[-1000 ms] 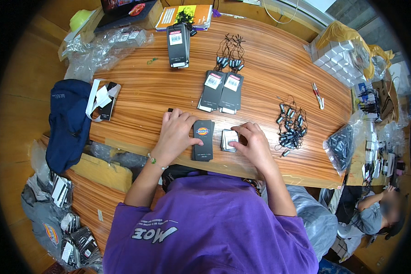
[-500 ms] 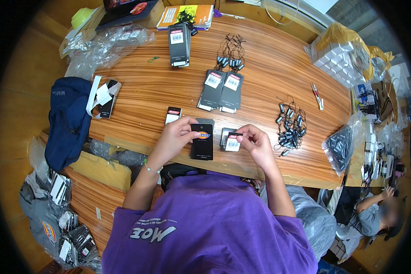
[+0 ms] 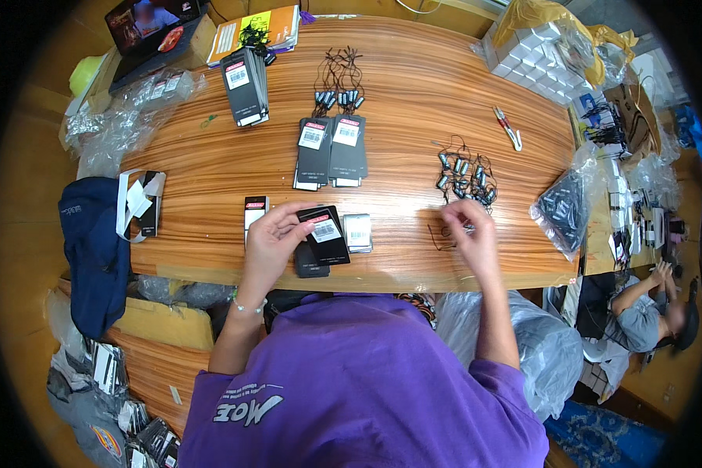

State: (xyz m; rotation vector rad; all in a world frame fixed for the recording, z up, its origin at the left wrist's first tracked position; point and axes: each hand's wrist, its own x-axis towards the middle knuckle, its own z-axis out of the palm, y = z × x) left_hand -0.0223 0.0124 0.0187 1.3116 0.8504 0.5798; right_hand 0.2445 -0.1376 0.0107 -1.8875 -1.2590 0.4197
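Observation:
My left hand (image 3: 275, 238) pinches a black hang tag (image 3: 332, 249) with a white and red barcode label, tilted over the table's near edge. More dark tags (image 3: 313, 270) lie just under it. Beside them sits a small stack of white labels (image 3: 358, 232). My right hand (image 3: 474, 232) is closed at the near side of a heap of black tag strings (image 3: 462, 173) with pale blue-grey ends. A loop of black string (image 3: 437, 240) hangs by its fingers. Left of my left hand lies a narrow labelled strip (image 3: 255, 205), partly covered.
Two piles of strung grey tags (image 3: 349, 162) lie mid-table, with another pile (image 3: 246, 93) behind at left. Red-handled snips (image 3: 507, 127) rest on the right. A plastic bag of black pieces (image 3: 560, 209) lies at the right edge; white boxes (image 3: 530, 62) stand behind. Another person (image 3: 639, 316) sits at far right.
My right hand has left the small label stack and moved right to the string heap. The tag in my left hand now shows a barcode label and is tilted. The whole view has shifted.

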